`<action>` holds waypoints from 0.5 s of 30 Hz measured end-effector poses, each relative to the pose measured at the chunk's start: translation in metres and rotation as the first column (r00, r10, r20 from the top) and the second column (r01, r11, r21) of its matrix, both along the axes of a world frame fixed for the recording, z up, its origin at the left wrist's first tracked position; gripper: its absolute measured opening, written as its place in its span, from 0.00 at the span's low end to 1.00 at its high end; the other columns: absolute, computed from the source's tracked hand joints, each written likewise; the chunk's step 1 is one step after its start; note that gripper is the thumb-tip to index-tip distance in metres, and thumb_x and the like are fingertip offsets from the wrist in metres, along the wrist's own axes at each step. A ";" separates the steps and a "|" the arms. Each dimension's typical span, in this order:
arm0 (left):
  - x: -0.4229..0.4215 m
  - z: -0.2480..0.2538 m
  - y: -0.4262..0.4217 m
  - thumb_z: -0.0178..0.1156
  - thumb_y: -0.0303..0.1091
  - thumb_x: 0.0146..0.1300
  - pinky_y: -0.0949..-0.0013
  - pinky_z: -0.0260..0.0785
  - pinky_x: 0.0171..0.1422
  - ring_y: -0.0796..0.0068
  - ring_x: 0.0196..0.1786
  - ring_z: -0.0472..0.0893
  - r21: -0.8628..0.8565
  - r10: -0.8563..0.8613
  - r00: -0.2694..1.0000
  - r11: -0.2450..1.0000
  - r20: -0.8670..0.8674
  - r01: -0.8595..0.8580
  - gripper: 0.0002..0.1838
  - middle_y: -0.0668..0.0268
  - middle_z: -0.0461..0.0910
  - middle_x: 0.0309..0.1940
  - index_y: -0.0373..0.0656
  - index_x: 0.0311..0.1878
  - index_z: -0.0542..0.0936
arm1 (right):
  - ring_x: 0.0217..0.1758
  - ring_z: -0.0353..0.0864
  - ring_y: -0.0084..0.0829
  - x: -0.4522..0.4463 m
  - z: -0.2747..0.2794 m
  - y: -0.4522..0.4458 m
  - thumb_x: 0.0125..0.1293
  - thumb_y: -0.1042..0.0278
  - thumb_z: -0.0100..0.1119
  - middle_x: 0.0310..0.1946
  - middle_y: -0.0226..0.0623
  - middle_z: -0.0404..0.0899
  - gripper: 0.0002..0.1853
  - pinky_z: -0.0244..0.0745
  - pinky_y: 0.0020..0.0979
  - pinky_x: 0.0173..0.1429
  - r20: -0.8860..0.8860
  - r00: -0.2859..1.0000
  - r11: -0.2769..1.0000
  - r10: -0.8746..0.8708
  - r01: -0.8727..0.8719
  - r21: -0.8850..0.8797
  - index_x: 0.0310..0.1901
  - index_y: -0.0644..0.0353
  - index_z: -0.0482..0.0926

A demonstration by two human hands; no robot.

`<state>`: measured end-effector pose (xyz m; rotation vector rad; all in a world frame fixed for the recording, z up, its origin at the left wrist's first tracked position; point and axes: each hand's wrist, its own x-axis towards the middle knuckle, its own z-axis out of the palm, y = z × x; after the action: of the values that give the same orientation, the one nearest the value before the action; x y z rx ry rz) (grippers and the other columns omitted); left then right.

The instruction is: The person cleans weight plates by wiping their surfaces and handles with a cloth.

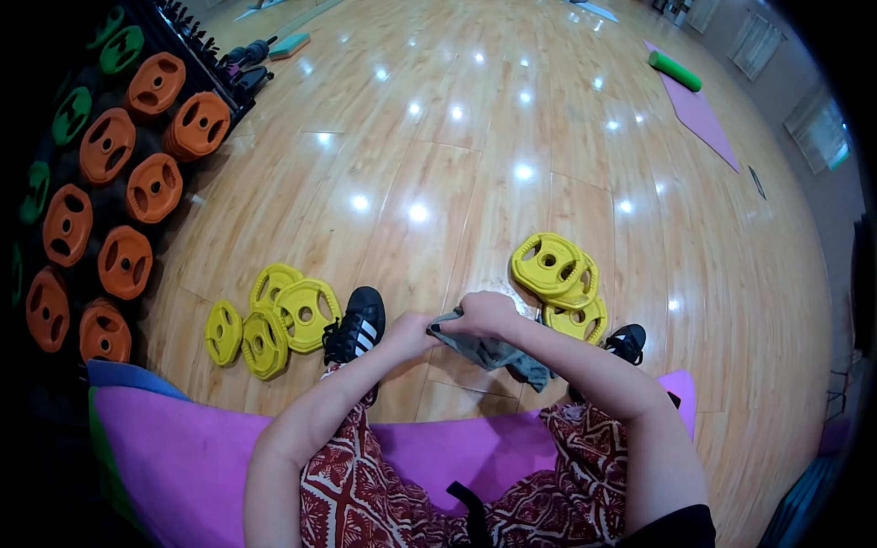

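Both of my hands meet over the floor between my knees, gripping a grey-green cloth [493, 353]. My left hand [413, 334] is closed on the cloth's left end. Close beside it, my right hand [481, 315] is closed on the upper edge, and the rest of the cloth hangs down to the right beneath my forearm. Several yellow weight plates [306, 313] lie by my left shoe [357, 325]. A second group of yellow weight plates [548, 262], partly overlapping, is on the floor past my right forearm.
A rack of orange weight plates [108, 146] and green ones stands at the left. I sit on a purple mat [201, 447]. Farther off at the right, a green foam roller [675, 70] lies on a pink mat [699, 119]. My right shoe [627, 343] is beside the yellow plates.
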<state>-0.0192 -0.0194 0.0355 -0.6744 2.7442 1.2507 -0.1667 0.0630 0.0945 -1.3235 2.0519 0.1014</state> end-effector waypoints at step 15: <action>-0.001 -0.013 -0.010 0.61 0.35 0.49 0.67 0.69 0.36 0.70 0.29 0.77 0.083 0.034 0.999 0.996 -0.001 -0.034 0.15 0.58 0.78 0.26 0.40 0.41 0.76 | 0.37 0.76 0.33 -0.041 -0.012 0.009 0.54 0.61 0.57 0.32 0.44 0.78 0.16 0.68 0.32 0.44 0.439 0.894 0.987 0.091 -0.023 -0.158 0.41 0.64 0.76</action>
<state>-0.0200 -0.0295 0.0228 -0.7152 2.6766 1.3643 -0.2073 0.0720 0.0820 -1.3498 1.6531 -0.3114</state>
